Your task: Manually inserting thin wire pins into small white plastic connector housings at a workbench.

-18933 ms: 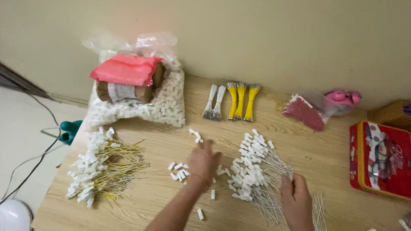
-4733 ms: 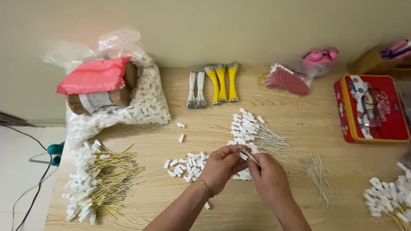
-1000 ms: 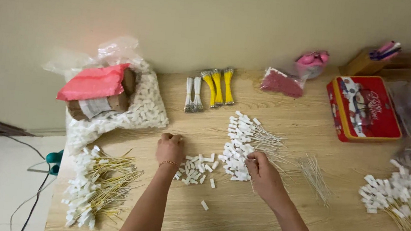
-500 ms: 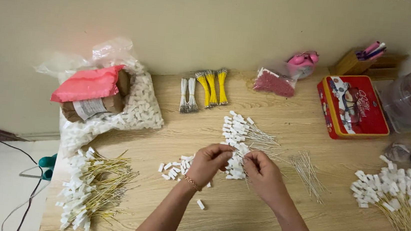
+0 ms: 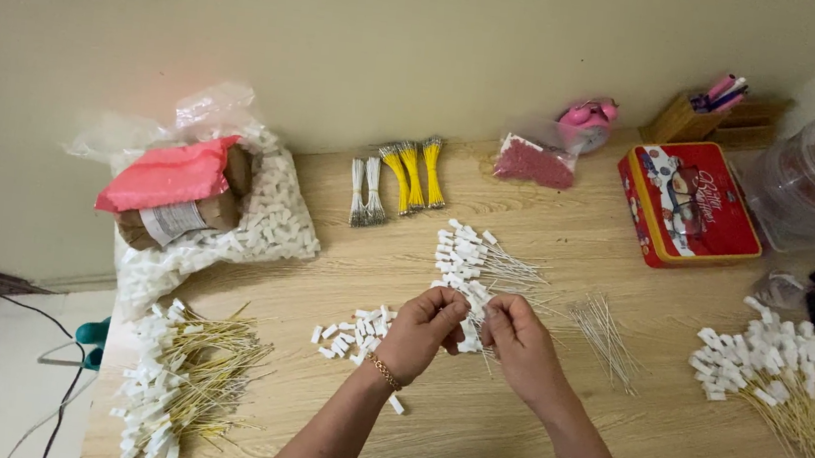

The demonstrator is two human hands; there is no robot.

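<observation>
Both hands have drawn together since a second ago, when my left hand (image 5: 425,328) lay out by the small loose pile of white plastic caps (image 5: 354,330) and my right hand (image 5: 516,341) sat alone at the wires. Now the 2 meet low at the tabletop's middle, over the near end of the heap of thin silver wires with white capped ends (image 5: 469,265). Each hand's fingers are curled shut and pinched on the same little white-capped wire (image 5: 469,333) between them; how tightly, I cannot tell.

To do this well, I judge the pinch should stay close to the cap, with the wire kept straight so it does not bend.

Outward: a fan of bare thin wires (image 5: 603,326) lies just right of the right hand. A bundle of yellow wires with white caps (image 5: 182,382) lies near the left edge, another (image 5: 774,369) near the right edge. Well beyond, by the wall, sit a clear bag of white caps (image 5: 263,225), a red tin box (image 5: 691,202) and tied yellow wire bunches (image 5: 413,172).

Open pale wooden tabletop (image 5: 468,424) shows just ahead of the near edge, between the wrists and either bundle.
</observation>
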